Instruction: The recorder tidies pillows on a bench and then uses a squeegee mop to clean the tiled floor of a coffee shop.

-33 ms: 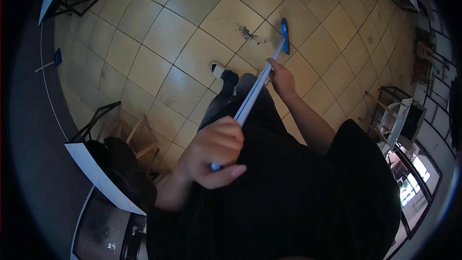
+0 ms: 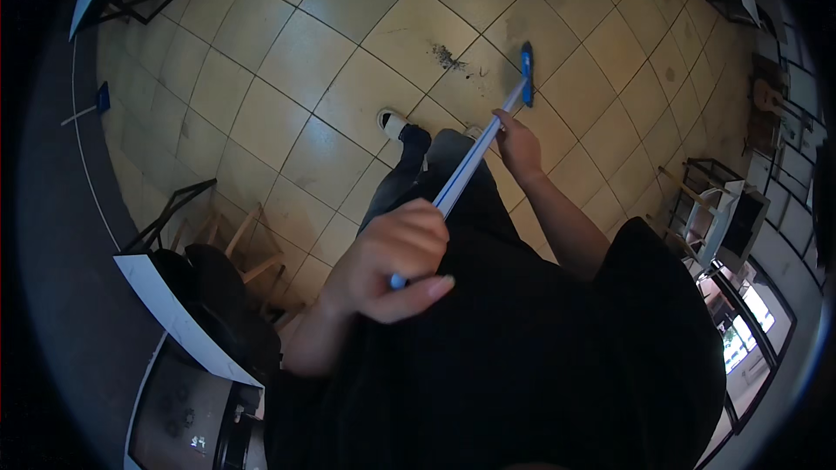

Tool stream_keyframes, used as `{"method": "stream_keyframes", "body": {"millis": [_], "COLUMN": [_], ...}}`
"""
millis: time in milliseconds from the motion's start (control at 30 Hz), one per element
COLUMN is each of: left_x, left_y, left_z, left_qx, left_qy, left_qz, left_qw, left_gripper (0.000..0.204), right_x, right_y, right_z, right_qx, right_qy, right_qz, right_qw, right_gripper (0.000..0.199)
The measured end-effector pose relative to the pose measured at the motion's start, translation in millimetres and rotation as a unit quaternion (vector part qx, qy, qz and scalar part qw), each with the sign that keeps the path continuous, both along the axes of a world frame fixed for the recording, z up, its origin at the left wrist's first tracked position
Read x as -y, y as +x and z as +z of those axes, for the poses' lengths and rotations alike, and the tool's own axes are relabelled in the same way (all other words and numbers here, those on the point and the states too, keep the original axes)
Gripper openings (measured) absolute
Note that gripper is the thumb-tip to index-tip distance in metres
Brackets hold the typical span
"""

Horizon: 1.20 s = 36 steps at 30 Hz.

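Both hands grip the broom (image 2: 475, 161), left hand (image 2: 396, 261) up top, right hand (image 2: 515, 144) lower; mid-sweep, head beside dirt (image 2: 448, 57). Next probably pulling that dirt together.

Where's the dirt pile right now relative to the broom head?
In the head view, the dirt pile lies on the tiled floor upper centre, just left of the blue broom head and ahead of the white shoe.
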<state>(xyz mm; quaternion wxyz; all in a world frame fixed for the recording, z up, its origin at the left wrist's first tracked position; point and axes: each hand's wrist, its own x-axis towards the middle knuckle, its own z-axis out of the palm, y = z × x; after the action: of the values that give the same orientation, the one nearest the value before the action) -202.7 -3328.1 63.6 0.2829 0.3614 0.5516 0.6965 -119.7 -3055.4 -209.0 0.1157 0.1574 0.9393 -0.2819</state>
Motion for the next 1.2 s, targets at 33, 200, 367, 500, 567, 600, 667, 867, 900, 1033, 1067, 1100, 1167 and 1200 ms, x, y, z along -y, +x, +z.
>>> {"method": "stream_keyframes", "body": {"millis": [33, 200, 367, 500, 567, 600, 667, 867, 900, 1033, 1067, 1100, 1167, 1200], "left_x": [-4, -42, -64, -60, -61, -63, -66, -98, -110, -167, -180, -187, -201, -203], "left_y": [-1, 8, 0, 3, 5, 9, 20, 36, 41, 71, 79, 86, 100, 104], "left_z": [-14, -73, -40, 4, 31, 44, 63, 61, 50, -5, -8, -4, 5, 12], "left_qx": [0.015, 0.126, 0.057, 0.033, 0.002, 0.014, -0.007, 0.045, 0.066, 0.136, 0.151, 0.147, 0.138, 0.135], "left_qy": [0.002, -0.059, -0.019, 0.069, 0.086, 0.107, 0.132, 0.125, 0.106, -0.007, -0.039, -0.042, -0.05, -0.052], "left_qz": [0.01, 0.109, 0.167, 0.251, 0.252, 0.262, 0.281, 0.172, 0.171, 0.174, 0.176, 0.179, 0.19, 0.191], "left_qw": [1.0, 0.984, 0.984, 0.965, 0.964, 0.959, 0.951, 0.976, 0.977, 0.975, 0.972, 0.972, 0.971, 0.971], "left_gripper": [0.044, 0.045, 0.047, 0.056, 0.056, 0.058, 0.06, 0.058, 0.058, 0.058, 0.057, 0.057, 0.054, 0.054], "right_x": [-9, -38, -4, 32, 34, 33, 23, -56, -75, -143, -150, -155, -160, -154], "right_y": [12, 36, -3, -50, -66, -70, -61, 25, 42, 111, 118, 124, 124, 117], "right_z": [-6, -62, -64, -25, -1, 14, 31, 45, 43, -8, -13, -19, -20, -25], "right_qx": [0.027, 0.138, 0.097, -0.015, -0.04, -0.042, -0.048, -0.045, -0.018, 0.029, 0.027, 0.04, 0.053, 0.039], "right_qy": [0.011, 0.044, -0.023, -0.111, -0.127, -0.128, -0.132, -0.107, -0.099, -0.04, -0.043, -0.054, -0.064, -0.084], "right_qz": [-0.009, 0.032, 0.032, 0.016, 0.017, 0.043, 0.069, 0.052, 0.039, 0.017, 0.019, 0.018, 0.014, 0.022], "right_qw": [1.0, 0.989, 0.995, 0.994, 0.991, 0.99, 0.988, 0.992, 0.994, 0.999, 0.999, 0.998, 0.996, 0.995], "right_gripper": [0.038, 0.033, 0.022, 0.02, 0.02, 0.02, 0.02, 0.023, 0.025, 0.025, 0.025, 0.024, 0.023, 0.023]}}
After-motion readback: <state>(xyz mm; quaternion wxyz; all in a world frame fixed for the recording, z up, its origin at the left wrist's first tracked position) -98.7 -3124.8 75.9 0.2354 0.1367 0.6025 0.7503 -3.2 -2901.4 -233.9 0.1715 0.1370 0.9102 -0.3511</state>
